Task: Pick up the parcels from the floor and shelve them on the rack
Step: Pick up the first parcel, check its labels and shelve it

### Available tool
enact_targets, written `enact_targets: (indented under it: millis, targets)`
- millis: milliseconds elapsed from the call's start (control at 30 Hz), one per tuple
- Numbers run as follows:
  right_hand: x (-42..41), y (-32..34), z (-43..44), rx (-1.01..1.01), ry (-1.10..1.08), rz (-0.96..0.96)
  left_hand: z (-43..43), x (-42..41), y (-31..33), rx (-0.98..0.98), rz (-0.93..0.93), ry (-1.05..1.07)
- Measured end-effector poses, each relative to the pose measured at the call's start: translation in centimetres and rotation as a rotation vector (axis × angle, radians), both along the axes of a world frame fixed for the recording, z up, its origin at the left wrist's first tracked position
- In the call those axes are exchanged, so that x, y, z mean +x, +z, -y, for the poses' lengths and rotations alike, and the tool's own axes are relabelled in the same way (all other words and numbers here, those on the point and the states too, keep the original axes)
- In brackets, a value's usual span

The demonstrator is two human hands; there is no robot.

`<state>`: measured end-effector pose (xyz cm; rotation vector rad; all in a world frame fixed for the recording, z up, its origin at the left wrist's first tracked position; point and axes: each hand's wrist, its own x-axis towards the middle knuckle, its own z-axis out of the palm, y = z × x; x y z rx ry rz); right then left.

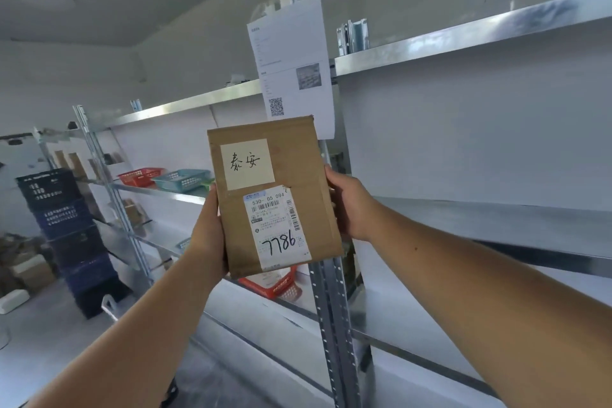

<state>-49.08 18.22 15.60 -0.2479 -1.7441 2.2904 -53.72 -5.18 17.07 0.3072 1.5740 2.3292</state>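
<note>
A flat brown cardboard parcel (275, 195) is held upright in the air in front of the metal rack (463, 43), its face turned toward the camera. On it sit a pale yellow note (247, 164) with handwritten characters and, below, a white shipping label (277, 230) marked "7786" in black pen. The left hand (207, 235) grasps the parcel's left edge low down, thumb on the front; the right hand (351, 205) grips the right edge a little higher, fingers wrapped behind. Both arms are bare and stretched forward.

Just behind the parcel stands a perforated steel upright (331, 315) of the rack, with a printed sheet (293, 63) bearing a QR code fixed above it. To the right, the shelf (496, 225) at about hand height is bare shiny metal against a white back panel. To the left, a shelf carries a red basket (140, 175) and a blue basket (182, 179) side by side; another red basket (276, 285) sits on a lower shelf, partly hidden by the parcel. Some metal brackets (352, 36) stand on the top shelf.

At the far left, dark blue crates (66, 228) are stacked on the grey floor (43, 341), with cardboard boxes (29, 272) near them. Walls and ceiling are plain white.
</note>
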Motion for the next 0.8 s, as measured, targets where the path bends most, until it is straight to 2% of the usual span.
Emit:
enact_targets:
  millis: [233, 367, 800]
  targets:
    - [6.1, 1.0, -6.0, 0.045, -0.113, 0.003, -6.2, 1.1, -1.6, -0.007, -0.044, -0.007]
    - [10.3, 1.4, -8.8, 0.081, -0.157, 0.045, -9.5, 3.5, -2.1, -0.013, 0.005, -0.099]
    - [28.9, 2.0, -19.5, 0.095, -0.327, 0.082, -23.8, 16.5, -2.5, -0.091, -0.026, -0.263]
